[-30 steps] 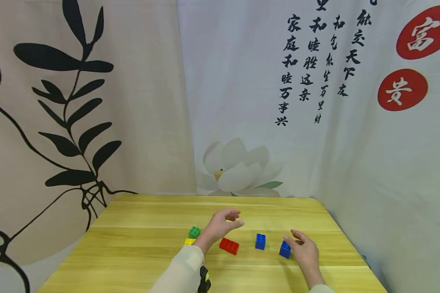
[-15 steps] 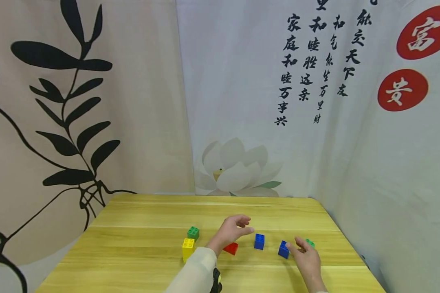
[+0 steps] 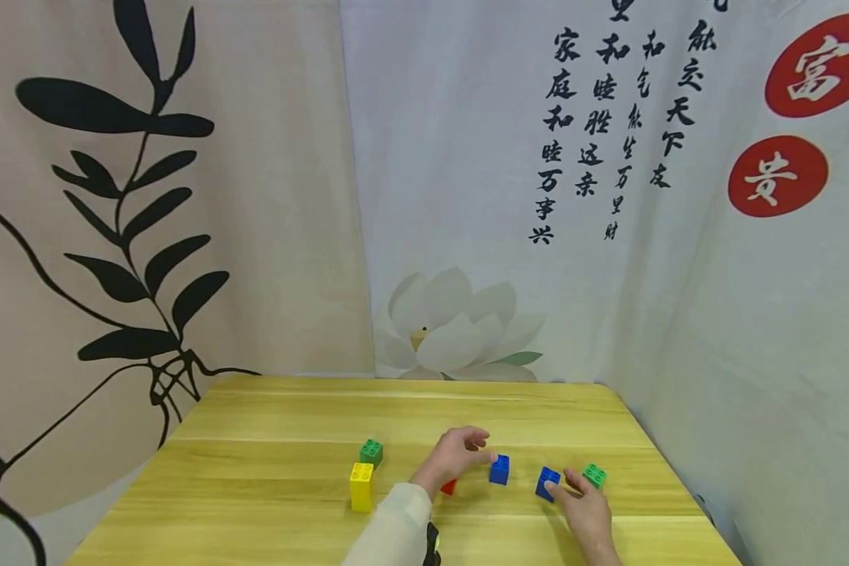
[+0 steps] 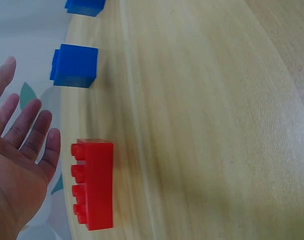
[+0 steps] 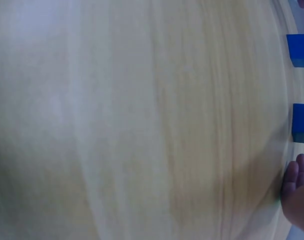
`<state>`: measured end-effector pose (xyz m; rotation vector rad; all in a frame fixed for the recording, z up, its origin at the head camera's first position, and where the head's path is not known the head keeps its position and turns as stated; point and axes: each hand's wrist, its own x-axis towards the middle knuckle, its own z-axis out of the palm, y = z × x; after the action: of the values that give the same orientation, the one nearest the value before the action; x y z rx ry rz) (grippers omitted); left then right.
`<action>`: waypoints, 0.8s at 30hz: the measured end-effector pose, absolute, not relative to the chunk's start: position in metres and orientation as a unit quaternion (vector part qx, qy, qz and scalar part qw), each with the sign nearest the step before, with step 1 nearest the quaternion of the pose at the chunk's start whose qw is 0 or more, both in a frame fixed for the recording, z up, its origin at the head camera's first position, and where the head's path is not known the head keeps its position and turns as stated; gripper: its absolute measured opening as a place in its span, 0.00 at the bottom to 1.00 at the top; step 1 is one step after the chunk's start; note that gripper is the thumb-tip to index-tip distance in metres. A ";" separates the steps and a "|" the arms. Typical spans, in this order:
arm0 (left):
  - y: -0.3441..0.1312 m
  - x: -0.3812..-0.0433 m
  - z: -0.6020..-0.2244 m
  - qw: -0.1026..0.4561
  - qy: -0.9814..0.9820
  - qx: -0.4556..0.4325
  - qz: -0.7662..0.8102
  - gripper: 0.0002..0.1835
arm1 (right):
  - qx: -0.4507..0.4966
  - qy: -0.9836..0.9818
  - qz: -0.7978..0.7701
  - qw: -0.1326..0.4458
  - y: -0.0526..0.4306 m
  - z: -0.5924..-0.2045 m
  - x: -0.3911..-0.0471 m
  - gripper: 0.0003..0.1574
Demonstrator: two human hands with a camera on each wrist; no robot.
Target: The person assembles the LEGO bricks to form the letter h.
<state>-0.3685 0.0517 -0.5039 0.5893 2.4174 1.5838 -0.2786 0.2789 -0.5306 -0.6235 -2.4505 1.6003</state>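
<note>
My left hand point(image 3: 456, 457) hovers above the red brick, its thumb tip overlapping a blue brick point(image 3: 499, 472) in the head view. In the left wrist view, the fingers of this hand point(image 4: 22, 165) are spread and hold nothing. The red brick point(image 4: 98, 185) lies beside it with studs facing the hand; from the head it is mostly hidden. My right hand point(image 3: 586, 509) is at the second blue brick point(image 3: 547, 486), thumb overlapping the brick's near side, fingers relaxed. From the right wrist, a small gap shows between the fingers and that blue brick point(image 5: 302, 122).
A green brick point(image 3: 594, 475) lies just beyond my right hand. On the left stand a tall yellow brick point(image 3: 362, 487) and another green brick point(image 3: 371, 451) behind it. The wooden table point(image 3: 255, 472) ends at a printed cloth backdrop point(image 3: 290, 196).
My left hand has moved right and slightly nearer, over the red brick toward the blue one, uncovering the yellow brick. My right hand has lowered toward its blue brick, revealing the right-hand green brick.
</note>
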 end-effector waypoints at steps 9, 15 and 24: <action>0.055 -0.371 -0.511 0.109 0.822 0.199 0.523 0.25 | -0.208 -0.808 0.548 0.060 0.281 -0.536 -0.286 0.46; 0.061 -0.375 -0.514 0.117 0.823 0.204 0.518 0.25 | -0.215 -0.809 0.543 0.061 0.282 -0.541 -0.289 0.47; 0.068 -0.380 -0.523 0.116 0.834 0.202 0.500 0.24 | -0.206 -0.809 0.546 0.066 0.282 -0.542 -0.290 0.44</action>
<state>-0.3799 0.0682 -0.5230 0.5902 2.4426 1.4651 -0.2902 0.2819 -0.5423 -0.6201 -2.4406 1.6482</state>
